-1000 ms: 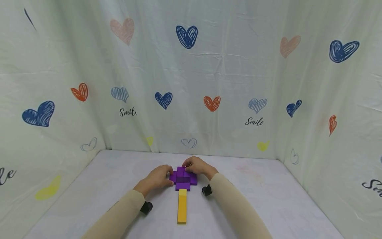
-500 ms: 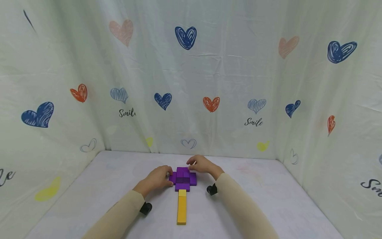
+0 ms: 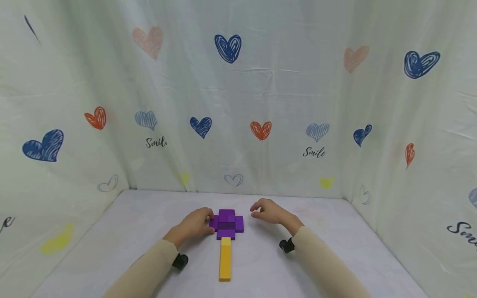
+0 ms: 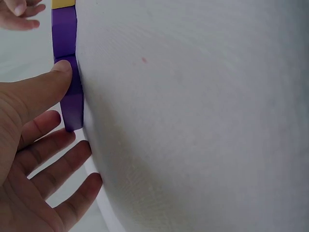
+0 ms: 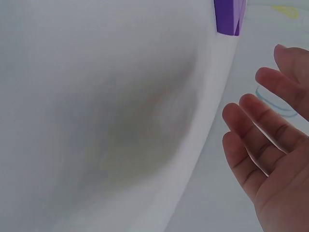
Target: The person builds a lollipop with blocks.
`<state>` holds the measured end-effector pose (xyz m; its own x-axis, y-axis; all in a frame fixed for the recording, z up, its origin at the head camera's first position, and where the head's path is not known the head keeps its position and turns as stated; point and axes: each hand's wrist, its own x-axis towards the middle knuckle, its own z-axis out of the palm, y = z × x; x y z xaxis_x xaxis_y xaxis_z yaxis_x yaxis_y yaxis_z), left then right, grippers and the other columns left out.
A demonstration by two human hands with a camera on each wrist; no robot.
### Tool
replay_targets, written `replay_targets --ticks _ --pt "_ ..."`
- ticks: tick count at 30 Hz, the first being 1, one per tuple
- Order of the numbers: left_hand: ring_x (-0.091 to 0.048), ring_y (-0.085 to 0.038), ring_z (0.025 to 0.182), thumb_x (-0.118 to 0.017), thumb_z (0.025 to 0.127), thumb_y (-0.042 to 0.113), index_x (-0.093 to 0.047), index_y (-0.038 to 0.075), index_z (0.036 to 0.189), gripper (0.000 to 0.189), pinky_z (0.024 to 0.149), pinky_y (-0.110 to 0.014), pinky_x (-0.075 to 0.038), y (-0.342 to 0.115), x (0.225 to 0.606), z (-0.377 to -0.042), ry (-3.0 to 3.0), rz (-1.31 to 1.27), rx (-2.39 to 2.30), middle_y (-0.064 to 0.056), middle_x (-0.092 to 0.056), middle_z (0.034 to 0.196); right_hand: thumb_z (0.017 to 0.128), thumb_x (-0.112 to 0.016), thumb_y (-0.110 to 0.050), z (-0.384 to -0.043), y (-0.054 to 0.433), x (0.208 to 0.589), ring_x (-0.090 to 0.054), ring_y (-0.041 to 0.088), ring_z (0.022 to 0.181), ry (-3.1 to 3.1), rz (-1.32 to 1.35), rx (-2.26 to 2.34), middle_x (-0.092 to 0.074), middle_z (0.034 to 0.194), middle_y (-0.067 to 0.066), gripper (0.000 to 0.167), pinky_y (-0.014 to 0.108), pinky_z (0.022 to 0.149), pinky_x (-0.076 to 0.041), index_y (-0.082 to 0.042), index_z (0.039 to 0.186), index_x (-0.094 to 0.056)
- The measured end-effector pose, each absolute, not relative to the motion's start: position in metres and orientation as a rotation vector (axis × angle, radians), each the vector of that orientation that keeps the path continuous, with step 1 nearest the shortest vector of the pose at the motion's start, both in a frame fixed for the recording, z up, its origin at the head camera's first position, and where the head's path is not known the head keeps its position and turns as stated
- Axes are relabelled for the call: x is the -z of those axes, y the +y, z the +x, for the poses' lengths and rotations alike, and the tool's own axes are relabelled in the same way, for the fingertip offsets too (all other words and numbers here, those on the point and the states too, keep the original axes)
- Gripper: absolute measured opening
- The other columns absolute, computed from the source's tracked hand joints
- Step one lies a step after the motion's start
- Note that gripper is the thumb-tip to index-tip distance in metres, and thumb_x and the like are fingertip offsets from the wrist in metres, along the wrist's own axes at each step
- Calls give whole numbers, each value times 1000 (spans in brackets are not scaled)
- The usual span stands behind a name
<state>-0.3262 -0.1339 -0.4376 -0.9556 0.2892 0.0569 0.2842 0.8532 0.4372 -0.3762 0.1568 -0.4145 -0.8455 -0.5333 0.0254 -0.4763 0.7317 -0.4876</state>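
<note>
A flat shape of several purple blocks point(image 3: 226, 218) lies mid-table. Below it, toward the person, extend a short light-yellow block point(image 3: 225, 241) and a long yellow block point(image 3: 225, 265). My left hand point(image 3: 193, 224) pinches the leftmost purple block point(image 3: 214, 223), thumb at its near end and a finger at its far end. In the left wrist view the thumb point(image 4: 46, 89) rests on purple and the other fingers spread beside it. To the right of the shape, my right hand point(image 3: 273, 212) hovers with loosely bent fingers, touching nothing; its wrist view shows a purple block point(image 5: 227, 17) apart from it.
A white cloth covers the table point(image 3: 160, 207). Behind and at both sides hangs a pale curtain point(image 3: 238, 82) printed with hearts and the word Smile. A small black device point(image 3: 287, 245) sits at the right wrist.
My right hand has let go of the purple blocks and moved off to the right. My left hand stays at the left purple block. The view has shifted slightly.
</note>
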Motion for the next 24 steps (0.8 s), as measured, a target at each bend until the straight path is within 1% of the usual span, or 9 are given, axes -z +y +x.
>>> replay_targets --ticks 4,8,12,17,24 --pt "-56 -25 101 -81 77 23 -61 10 110 40 95 -46 -46 -134 437 -325 3001 461 -715 -7 -61 110 92 -65 -24 -365 175 412 -56 15 89 2820 -867 744 -63 106 0 28 35 76 -49 -7 113 -68" --pt "-55 -29 112 -81 76 25 -57 8 122 54 100 -47 -43 -134 438 -324 3007 489 -708 -10 -59 120 91 -65 -24 -354 193 410 -54 14 86 2854 -862 750 -61 102 -2 28 32 71 -48 -6 113 -68" --pt "-50 -31 121 -81 77 27 -52 7 131 65 105 -47 -38 -134 437 -322 3018 501 -707 -12 -56 129 91 -65 -22 -346 210 410 -54 14 84 2908 -886 713 -62 102 2 28 30 70 -48 -4 112 -68" --pt "-47 -33 126 -80 77 28 -53 8 131 63 107 -49 -36 -136 437 -319 3036 494 -686 -14 -53 132 91 -65 -21 -339 224 412 -55 14 84 2964 -900 659 -63 105 7 26 31 71 -48 -3 110 -68" --pt "-53 -29 119 -77 80 31 -56 6 127 58 102 -46 -42 -146 439 -312 3108 551 -559 -11 -56 126 91 -65 -22 -333 239 410 -59 22 90 3033 -856 630 -62 107 3 25 36 74 -49 -6 110 -68"
